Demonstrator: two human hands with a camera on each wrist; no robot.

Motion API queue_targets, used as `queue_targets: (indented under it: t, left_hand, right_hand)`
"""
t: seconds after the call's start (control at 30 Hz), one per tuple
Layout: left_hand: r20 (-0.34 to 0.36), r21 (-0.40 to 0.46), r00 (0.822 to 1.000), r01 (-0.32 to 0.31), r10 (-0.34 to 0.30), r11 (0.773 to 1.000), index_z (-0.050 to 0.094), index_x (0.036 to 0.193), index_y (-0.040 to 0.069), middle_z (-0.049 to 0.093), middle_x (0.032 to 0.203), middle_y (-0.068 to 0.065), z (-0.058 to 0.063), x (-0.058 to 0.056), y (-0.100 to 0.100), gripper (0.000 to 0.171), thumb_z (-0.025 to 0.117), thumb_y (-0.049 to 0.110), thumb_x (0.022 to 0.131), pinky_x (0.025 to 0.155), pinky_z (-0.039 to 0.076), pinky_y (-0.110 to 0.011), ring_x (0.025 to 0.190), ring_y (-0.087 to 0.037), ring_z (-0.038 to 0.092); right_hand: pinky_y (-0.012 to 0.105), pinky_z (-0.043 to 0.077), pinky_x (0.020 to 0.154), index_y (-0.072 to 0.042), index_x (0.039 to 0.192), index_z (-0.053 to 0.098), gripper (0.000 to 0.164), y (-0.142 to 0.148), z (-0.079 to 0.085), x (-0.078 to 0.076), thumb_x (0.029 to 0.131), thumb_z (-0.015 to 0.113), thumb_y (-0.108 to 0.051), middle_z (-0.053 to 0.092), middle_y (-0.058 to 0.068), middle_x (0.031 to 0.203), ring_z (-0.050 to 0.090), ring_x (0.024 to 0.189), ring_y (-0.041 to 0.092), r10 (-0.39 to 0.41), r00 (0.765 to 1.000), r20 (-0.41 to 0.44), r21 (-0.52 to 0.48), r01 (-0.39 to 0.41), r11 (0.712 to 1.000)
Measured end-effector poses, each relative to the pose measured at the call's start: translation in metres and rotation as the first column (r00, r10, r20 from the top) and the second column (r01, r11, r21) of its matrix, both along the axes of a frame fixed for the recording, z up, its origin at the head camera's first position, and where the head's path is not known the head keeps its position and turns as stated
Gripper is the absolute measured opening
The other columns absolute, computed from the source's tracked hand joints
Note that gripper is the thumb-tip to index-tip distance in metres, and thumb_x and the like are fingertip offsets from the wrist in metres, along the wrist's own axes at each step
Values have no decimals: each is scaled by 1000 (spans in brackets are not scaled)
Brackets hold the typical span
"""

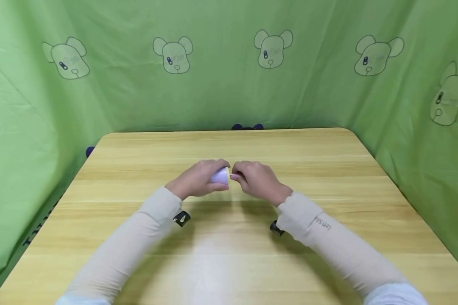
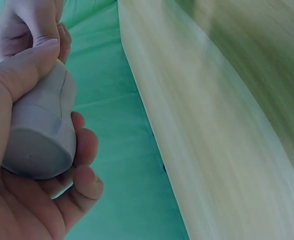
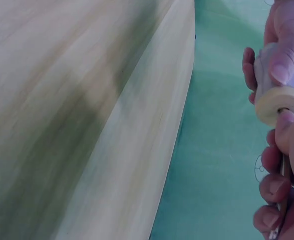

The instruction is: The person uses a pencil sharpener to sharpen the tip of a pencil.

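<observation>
My left hand [image 1: 199, 180] grips a lavender pencil sharpener [image 1: 220, 176] with a rounded body and a pale yellow end. In the left wrist view the flat base of the sharpener [image 2: 39, 152] faces the camera, thumb on one side and fingers curled round the other. With its thumb and fingers, my right hand [image 1: 258, 180] holds a thin pencil [image 3: 285, 167]. The right wrist view shows the pencil's front end at the hole in the yellow face; its tip is hidden. Both hands are raised above the table, close together.
A wooden table [image 1: 229, 262] with rounded far corners stretches beneath both arms. Green curtains [image 1: 221, 93] printed with bear heads stand behind it and at both sides. Dark wrist straps [image 1: 182, 218] hang under the sleeves.
</observation>
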State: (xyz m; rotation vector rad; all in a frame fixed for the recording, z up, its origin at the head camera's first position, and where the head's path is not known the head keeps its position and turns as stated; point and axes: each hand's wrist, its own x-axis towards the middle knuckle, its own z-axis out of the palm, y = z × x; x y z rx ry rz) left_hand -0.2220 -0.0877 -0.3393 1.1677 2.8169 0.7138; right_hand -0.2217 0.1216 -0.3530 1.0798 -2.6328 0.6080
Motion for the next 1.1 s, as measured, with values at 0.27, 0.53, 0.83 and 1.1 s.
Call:
queue_targets:
  t: [0.27,0.53,0.83,1.1]
  left_hand:
    - [35,1,999,25,-26,1000,52,126,5,61,98,-7,-4,2,-2,47,72,27,90,67,49,-29,81,-18,57]
    - [42,-10,997,-62,63,998,50,128,4,62,101,-11,-3,-1,-19,52,74,26,88,70,52,-32,85,-22,60]
    - [91,25,990,-113,110,993,50,132,7,62,107,-11,-2,0,-26,57,75,31,86,72,53,-34,89,-23,60]
    - [72,54,989,-135,131,989,51,129,4,60,96,-7,-4,3,-23,57,76,31,85,69,51,-33,82,-21,58]
  right_hand:
    - [24,44,51,-9,85,62,12,2,-5,1,95,63,-16,55,-6,68,46,55,8,10,998,65,-7,-9,1000]
    - [25,44,51,-7,85,64,12,18,-2,-5,95,64,-15,54,-5,65,45,52,8,-53,996,73,5,52,999]
    - [28,45,53,-6,89,66,10,26,-1,-6,95,64,-15,57,-4,68,47,54,9,-47,996,82,-11,48,999]
    - [30,47,57,-6,91,66,7,26,-2,-6,93,66,-12,61,-1,74,51,60,11,-32,997,67,-63,37,997]
